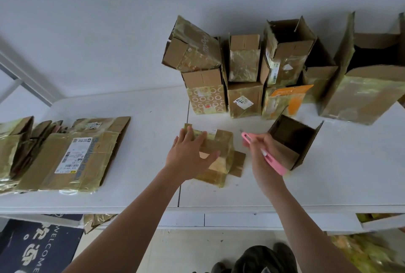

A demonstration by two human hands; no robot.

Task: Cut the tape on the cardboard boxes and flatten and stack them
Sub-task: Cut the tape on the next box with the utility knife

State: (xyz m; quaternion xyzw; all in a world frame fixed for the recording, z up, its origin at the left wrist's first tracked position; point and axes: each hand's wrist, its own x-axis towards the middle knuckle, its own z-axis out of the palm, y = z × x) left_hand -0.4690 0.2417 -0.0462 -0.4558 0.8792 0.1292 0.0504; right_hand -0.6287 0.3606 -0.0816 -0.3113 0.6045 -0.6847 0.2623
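Note:
A small flattened cardboard box (221, 158) wrapped in yellowish tape lies on the white table (328, 174) in front of me. My left hand (190, 154) presses on it with spread fingers. My right hand (263, 152) grips a pink box cutter (274, 163), its tip pointing up and left beside the flattened box. Just right of that hand lies an opened box (293, 139) on its side, dark inside. A stack of flattened boxes (65, 158) sits at the left of the table.
Several taped and opened boxes (245, 75) stand piled at the back of the table against the wall, a large one (361, 79) at the far right. A dark welcome mat (37, 248) and cardboard scraps lie on the floor below.

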